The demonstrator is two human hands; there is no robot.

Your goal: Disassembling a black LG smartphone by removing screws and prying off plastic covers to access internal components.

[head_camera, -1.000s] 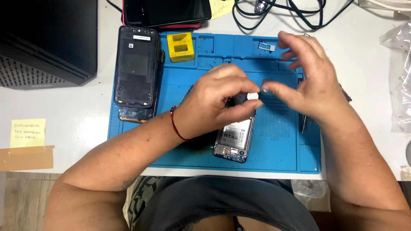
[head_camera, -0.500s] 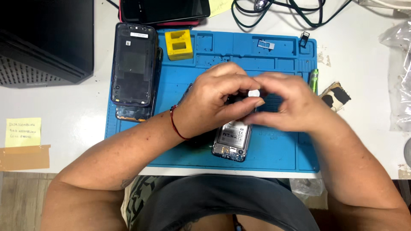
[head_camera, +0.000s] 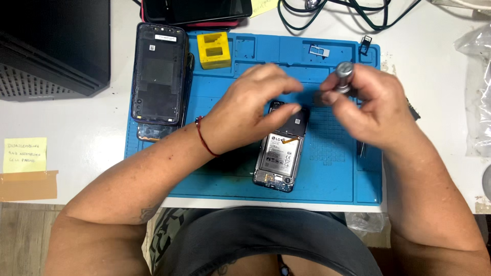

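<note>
An opened phone [head_camera: 280, 153] lies on the blue work mat [head_camera: 230, 168], its battery and inner parts showing. My left hand [head_camera: 250, 110] rests over the phone's upper end, fingertips touching it near the top edge. My right hand [head_camera: 371, 105] is raised to the right of the phone and grips a grey metal screwdriver [head_camera: 342, 82] by its handle, end cap toward the camera. The tool's tip is hidden by my fingers. A red cord circles my left wrist.
A dark phone back cover [head_camera: 159, 71] lies at the mat's left edge, over another phone. A yellow block [head_camera: 214, 49] and small trays [head_camera: 319, 50] sit in the mat's top compartments. Black cables [head_camera: 332, 13], a dark box [head_camera: 51, 46], a yellow note [head_camera: 23, 154], plastic bags [head_camera: 475, 87].
My right hand has pulled away from my left, up and to the right, and now shows the screwdriver handle. The small white piece pinched between both hands is no longer visible.
</note>
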